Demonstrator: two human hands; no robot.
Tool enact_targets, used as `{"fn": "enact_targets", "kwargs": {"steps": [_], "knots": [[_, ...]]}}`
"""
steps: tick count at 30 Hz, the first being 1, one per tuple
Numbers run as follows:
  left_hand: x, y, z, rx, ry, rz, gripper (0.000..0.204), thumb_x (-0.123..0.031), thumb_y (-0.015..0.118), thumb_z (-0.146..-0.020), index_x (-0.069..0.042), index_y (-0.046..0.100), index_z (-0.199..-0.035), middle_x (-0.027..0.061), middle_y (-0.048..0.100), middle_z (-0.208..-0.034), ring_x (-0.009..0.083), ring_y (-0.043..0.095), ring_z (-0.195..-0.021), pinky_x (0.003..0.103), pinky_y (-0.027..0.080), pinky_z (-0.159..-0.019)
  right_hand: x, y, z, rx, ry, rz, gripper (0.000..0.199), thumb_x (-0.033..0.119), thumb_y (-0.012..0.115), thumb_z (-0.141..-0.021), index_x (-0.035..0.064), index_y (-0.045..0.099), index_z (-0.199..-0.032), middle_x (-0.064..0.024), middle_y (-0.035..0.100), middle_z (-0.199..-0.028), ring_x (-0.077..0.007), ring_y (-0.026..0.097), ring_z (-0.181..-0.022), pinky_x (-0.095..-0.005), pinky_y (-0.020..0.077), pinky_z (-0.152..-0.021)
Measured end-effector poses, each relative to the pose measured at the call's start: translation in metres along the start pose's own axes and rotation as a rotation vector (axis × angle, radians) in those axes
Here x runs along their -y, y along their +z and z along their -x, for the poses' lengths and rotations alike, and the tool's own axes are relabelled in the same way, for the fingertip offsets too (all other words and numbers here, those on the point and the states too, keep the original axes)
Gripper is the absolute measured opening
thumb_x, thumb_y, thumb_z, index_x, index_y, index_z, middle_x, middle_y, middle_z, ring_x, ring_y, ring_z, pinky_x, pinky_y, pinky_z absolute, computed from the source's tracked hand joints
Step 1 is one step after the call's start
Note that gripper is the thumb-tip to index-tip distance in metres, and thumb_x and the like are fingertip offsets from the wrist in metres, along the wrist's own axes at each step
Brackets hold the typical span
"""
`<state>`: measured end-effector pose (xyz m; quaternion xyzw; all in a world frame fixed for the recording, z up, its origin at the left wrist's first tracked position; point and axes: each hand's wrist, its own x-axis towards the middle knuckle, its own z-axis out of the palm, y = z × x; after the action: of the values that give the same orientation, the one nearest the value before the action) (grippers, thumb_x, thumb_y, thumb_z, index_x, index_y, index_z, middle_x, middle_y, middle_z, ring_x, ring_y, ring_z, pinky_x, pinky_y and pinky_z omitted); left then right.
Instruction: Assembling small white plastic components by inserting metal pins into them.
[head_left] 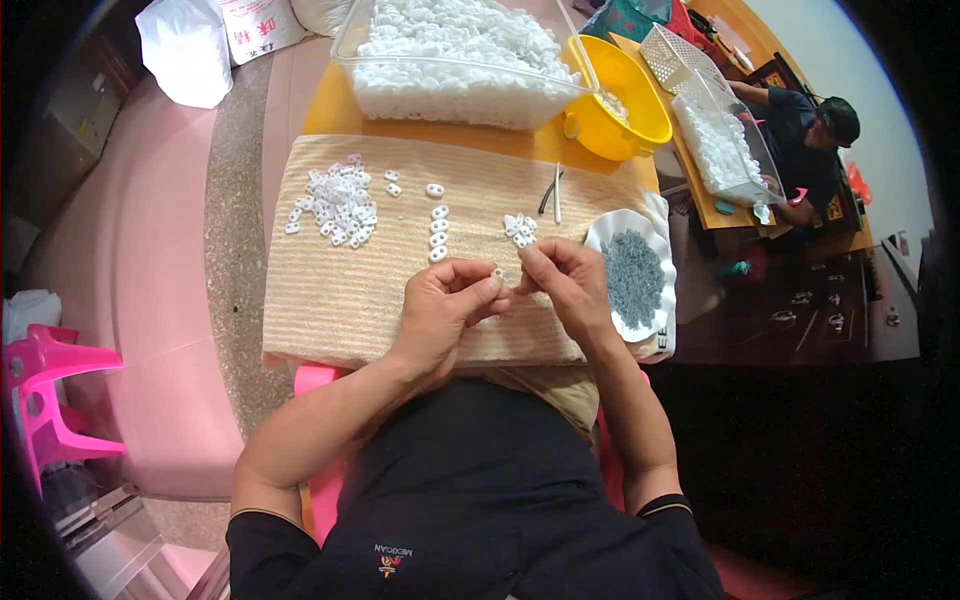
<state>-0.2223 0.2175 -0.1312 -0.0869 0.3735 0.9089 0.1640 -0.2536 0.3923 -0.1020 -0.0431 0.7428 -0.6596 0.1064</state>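
Over the front of the towel, my left hand [448, 302] pinches a small white plastic piece [499, 273] between thumb and fingers. My right hand [572, 285] is closed in a pinch right beside it; its fingertips hide whatever they hold. Just beyond my right fingers lies a small cluster of white plastic pieces [520, 229]. Several oval white pieces with two holes [439, 225] stand in a column beyond my left hand. Farther left is a loose heap of small white pieces [341, 203]. A white fluted dish [598, 232] of small grey parts [632, 280] sits right of my right hand.
A striped towel [310, 290] covers the table. Behind it stand a clear bin [450, 110] of white pieces and a yellow basin [625, 140]. Two thin sticks [558, 195] lie near the dish. Another person [800, 130] sits far right; a pink stool [60, 360] stands left.
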Motion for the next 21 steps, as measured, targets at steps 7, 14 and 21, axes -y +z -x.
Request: {"fn": "enact_targets", "kwargs": {"steps": [7,14,21], "knots": [[-0.013,0.003,0.009,-0.039,0.076,0.076,0.014,0.0,0.064,-0.086,0.001,0.061,-0.1,0.0084,0.066,-0.09,0.016,0.066,-0.081,0.028,0.057,-0.075,0.01,0.018,-0.072,0.072,-0.337,0.451,0.015,0.01,0.066,-0.084,-0.0028,0.067,-0.091,-0.0065,0.064,-0.071,-0.0091,0.058,-0.064,-0.0241,0.0474,-0.06],[-0.013,0.004,0.01,-0.009,0.092,0.09,0.013,0.0,0.064,-0.086,0.003,0.061,-0.099,0.0101,0.066,-0.088,0.0155,0.066,-0.08,0.027,0.058,-0.074,0.001,0.046,-0.125,0.17,-0.441,0.988,0.021,0.018,0.066,-0.081,0.0013,0.068,-0.094,-0.017,0.066,-0.086,-0.0344,0.064,-0.081,-0.0403,0.0498,-0.073],[-0.015,0.003,0.009,0.001,0.083,0.074,0.014,-0.001,0.064,-0.087,0.003,0.061,-0.099,0.0096,0.066,-0.088,0.0146,0.066,-0.079,0.027,0.057,-0.074,0.01,0.054,-0.132,0.235,-0.393,1.038,0.019,0.018,0.066,-0.079,0.0026,0.067,-0.091,-0.0178,0.066,-0.084,-0.0359,0.063,-0.081,-0.043,0.049,-0.073]]}}
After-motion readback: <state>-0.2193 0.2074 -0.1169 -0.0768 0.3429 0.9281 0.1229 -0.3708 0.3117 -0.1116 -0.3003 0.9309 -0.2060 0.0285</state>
